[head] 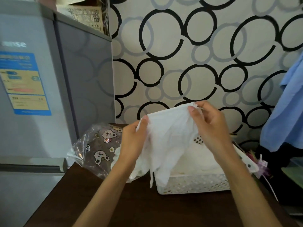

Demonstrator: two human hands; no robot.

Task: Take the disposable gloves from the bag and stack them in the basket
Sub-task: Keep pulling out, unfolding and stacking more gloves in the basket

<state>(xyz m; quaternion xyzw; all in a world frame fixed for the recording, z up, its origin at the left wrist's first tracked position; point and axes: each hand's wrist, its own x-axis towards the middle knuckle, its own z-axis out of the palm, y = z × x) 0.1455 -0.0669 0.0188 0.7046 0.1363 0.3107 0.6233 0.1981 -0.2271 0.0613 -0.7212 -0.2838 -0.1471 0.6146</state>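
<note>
Left hand (133, 141): we pinch the glove (165, 141) edge.
Right hand (211, 126): we pinch its other corner, above the basket (193, 184).

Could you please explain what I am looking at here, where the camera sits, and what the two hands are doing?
There is no machine here. The single picture comes from a wide-angle camera worn on a person's head, looking forward and down, so the two bare arms reaching in from below are the wearer's own.

The left hand and the right hand each pinch the upper edge of a thin, translucent white disposable glove, holding it spread out in the air.

Below it, on a dark brown table, stands a white perforated basket with more white gloves already lying inside. To the left of the basket lies a clear plastic bag printed with cartoon bears, with more gloves spilling from its mouth.

A grey fridge stands on the left, and wallpaper with circles is behind.
</note>
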